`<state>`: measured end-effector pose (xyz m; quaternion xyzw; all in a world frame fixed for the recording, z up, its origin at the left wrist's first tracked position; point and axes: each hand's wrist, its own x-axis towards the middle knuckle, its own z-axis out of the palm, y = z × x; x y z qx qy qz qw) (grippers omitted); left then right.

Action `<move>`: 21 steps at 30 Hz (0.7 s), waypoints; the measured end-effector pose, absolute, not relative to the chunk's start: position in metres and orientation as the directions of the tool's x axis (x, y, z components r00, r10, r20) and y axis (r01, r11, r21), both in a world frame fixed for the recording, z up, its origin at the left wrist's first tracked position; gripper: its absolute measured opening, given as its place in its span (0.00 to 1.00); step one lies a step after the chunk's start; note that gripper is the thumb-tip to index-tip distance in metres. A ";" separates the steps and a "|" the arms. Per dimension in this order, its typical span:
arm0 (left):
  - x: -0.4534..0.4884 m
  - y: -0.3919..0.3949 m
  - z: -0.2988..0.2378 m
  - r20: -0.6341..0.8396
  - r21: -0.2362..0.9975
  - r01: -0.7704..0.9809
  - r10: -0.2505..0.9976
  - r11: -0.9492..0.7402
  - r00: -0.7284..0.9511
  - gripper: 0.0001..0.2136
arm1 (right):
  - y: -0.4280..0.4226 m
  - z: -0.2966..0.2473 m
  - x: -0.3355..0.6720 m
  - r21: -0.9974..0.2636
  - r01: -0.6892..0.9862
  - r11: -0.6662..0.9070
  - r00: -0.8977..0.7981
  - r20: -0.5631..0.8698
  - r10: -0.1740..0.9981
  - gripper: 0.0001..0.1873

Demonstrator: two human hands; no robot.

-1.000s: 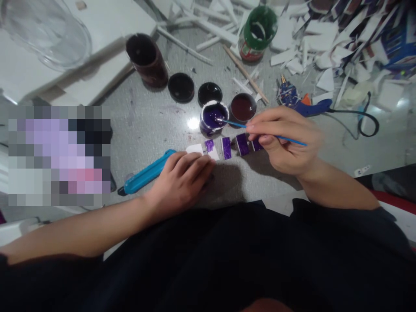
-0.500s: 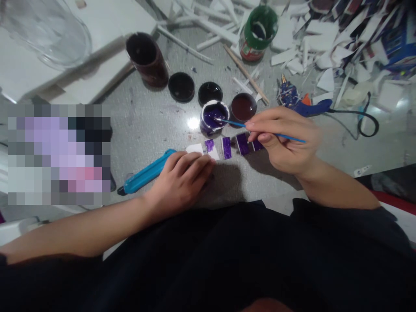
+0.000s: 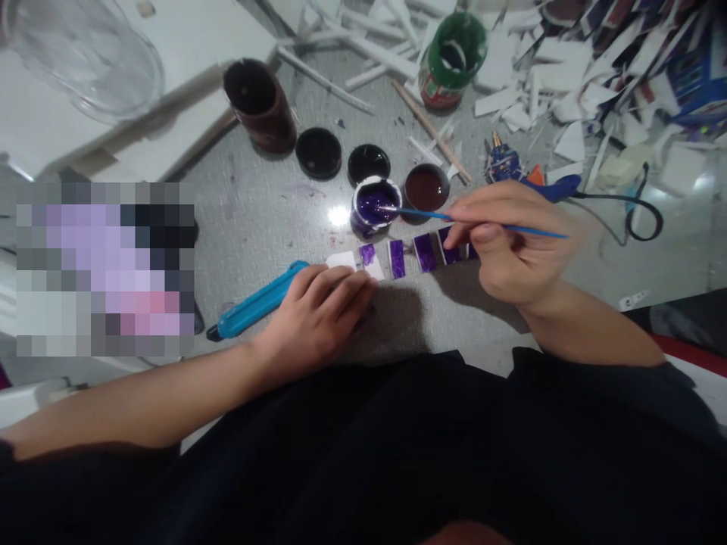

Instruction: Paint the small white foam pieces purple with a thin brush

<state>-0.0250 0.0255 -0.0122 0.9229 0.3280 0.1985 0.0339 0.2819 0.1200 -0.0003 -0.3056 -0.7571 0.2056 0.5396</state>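
Got a slim blue-handled paintbrush [image 3: 423, 214] pinched between thumb and fingers of the right hand [image 3: 508, 238], closed around the shaft with the back end poking out past the thumb. Pointing away from the hand, off to its left, and reaching with the tip into the mouth of a small round jar of purple paint [image 3: 364, 225] with a white-smeared rim. Can't tell how deep in the paint.

Just below the jar, see a small white piece with a purple patch [image 3: 372, 268], right by the fingertips of the left hand [image 3: 323, 303]. Would call that hand laid flat, palm down, fingers together and slightly bent, also up against a rounded white piece [image 3: 341, 260]. Can't tell if gripping anything, with the thumb tucked out of sight.

Running right from there, see a row of rectangular purple-painted strips [image 3: 396, 260], ending partly behind the right hand. Also got a turquoise plastic utility knife [image 3: 255, 304] just beside the left hand.

Past the jar on the grey bench [image 3: 244, 204], see two round black lids [image 3: 319, 153], a shallow round dish of dark reddish-brown paint [image 3: 427, 189], a tall dark brown jar [image 3: 266, 125], a green jar [image 3: 435, 74] and piles of white scraps [image 3: 560, 57].
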 end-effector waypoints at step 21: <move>-0.028 0.022 -0.017 0.306 0.245 0.593 0.641 -0.767 0.703 0.24 | 0.117 -0.001 0.275 -0.687 0.043 0.725 -0.044 0.724 0.688 0.13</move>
